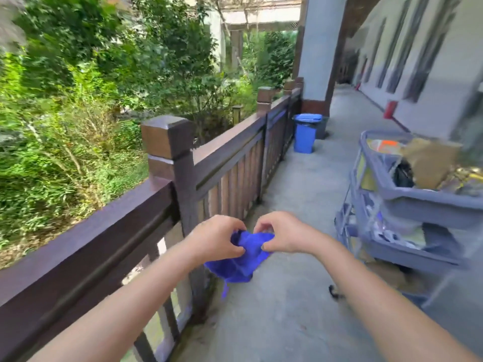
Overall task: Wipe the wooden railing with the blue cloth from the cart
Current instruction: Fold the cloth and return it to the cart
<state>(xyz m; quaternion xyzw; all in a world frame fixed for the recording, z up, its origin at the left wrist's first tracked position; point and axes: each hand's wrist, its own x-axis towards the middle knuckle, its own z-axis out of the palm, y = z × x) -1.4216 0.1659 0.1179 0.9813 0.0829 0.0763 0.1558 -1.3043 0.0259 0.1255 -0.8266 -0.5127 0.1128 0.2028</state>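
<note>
The blue cloth hangs bunched between both hands, in the air over the walkway floor, just right of the railing post. My left hand grips its left top edge. My right hand pinches its right top edge. The dark brown wooden railing runs from the lower left to the far middle, with a square post just beyond my hands. The cloth does not touch the railing. The grey-blue cart stands to the right, its tiers full of supplies.
A blue waste bin stands by the railing farther along, next to a pale pillar. The concrete walkway runs ahead between railing and cart. A building wall closes the right side. Green bushes fill the left beyond the railing.
</note>
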